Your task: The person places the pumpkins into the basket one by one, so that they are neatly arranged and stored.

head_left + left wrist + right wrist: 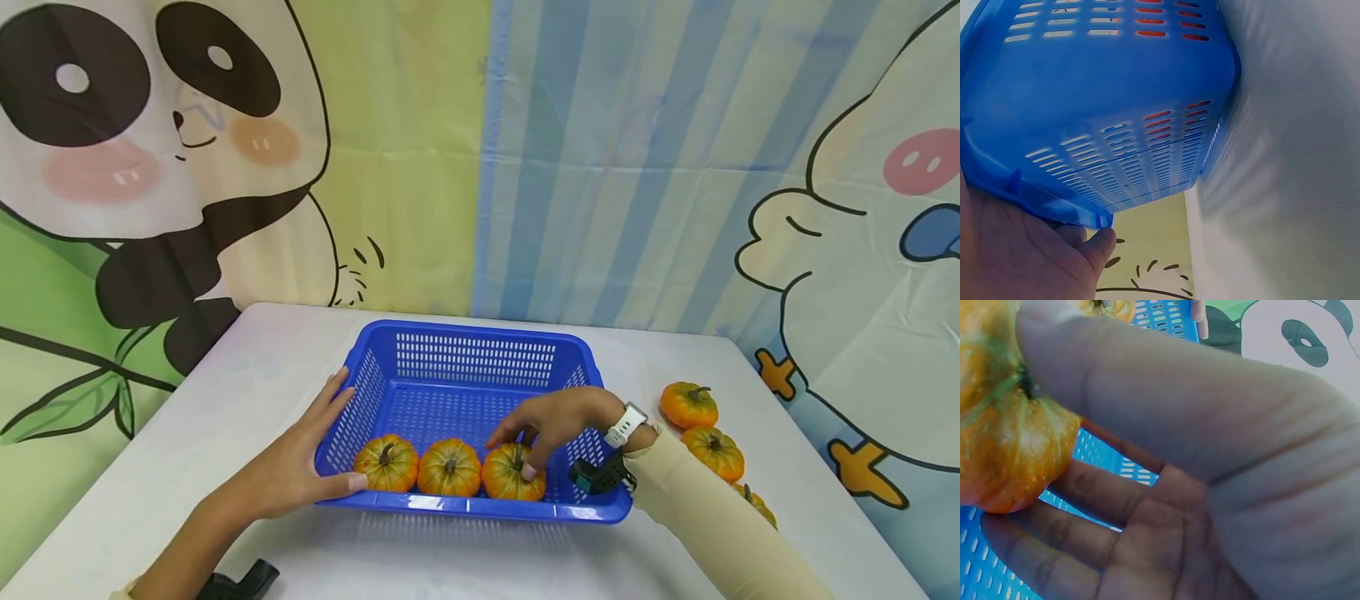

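In the head view, three small orange-and-green pumpkins sit in a row along the front of a blue plastic basket (465, 331): a left pumpkin (386, 463), a middle pumpkin (449, 468) and a right pumpkin (513, 483). My right hand (558, 421) reaches over the basket's right side and holds the right pumpkin (1016, 437). The thumb lies by its stem and the fingers are round its far side. My left hand (296, 467) rests against the basket's left side, its fingers extended along the rim and its thumb on the front left corner.
Several more pumpkins lie in a line on the white table (300, 367), right of the basket, among them a far pumpkin (688, 405) and a nearer pumpkin (714, 453); my right sleeve partly covers the nearest. A printed curtain (600, 167) hangs behind the table.
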Demonstrator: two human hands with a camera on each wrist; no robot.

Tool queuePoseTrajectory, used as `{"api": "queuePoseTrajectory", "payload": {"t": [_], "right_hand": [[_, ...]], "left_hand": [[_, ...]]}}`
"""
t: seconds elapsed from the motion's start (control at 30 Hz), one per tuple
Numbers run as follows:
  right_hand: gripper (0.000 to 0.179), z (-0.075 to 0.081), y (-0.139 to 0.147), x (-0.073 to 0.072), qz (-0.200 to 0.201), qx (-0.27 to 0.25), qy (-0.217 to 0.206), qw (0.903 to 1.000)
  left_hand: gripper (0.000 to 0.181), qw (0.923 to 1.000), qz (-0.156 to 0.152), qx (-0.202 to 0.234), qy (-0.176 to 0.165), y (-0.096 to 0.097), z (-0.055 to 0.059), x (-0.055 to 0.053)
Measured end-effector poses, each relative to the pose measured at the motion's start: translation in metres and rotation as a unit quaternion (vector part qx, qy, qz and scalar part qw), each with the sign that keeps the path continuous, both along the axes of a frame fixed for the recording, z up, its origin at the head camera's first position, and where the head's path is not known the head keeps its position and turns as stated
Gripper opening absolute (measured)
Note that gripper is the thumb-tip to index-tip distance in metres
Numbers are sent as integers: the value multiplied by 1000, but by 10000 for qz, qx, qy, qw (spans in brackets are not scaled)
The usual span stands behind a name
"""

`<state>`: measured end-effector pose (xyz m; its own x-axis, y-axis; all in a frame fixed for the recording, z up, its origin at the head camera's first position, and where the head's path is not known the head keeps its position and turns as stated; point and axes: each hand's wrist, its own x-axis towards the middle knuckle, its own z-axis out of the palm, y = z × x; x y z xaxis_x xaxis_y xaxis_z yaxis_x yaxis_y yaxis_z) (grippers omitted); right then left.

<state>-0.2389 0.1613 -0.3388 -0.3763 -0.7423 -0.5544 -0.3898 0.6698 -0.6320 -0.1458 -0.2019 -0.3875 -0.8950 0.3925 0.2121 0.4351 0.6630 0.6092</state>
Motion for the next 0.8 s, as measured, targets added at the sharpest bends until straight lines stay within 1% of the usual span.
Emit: {"api": "queuePoseTrajectory", "payload": {"t": [0.23, 0.43, 0.5, 0.63, 0.8], "right_hand": [[61, 1, 1, -1, 128, -100, -56, 9999], [66, 8, 8, 0, -19, -224, -201, 9995], [66, 11, 11, 1, -8, -332, -220, 9992], [65, 18, 19, 5, 62, -483, -115, 9987], [60, 25, 31, 10, -78, -768, 8, 9970]], "left_hand": [[104, 10000, 6, -7, -24, 0, 1, 0], [105, 10000, 7, -16, -49, 0, 1, 0], [105, 10000, 9, -22, -31, -1, 1, -1], [105, 10000, 14, -35, -6, 0, 2, -1], [105, 10000, 32, -34, -42, 0, 1, -1]]}}
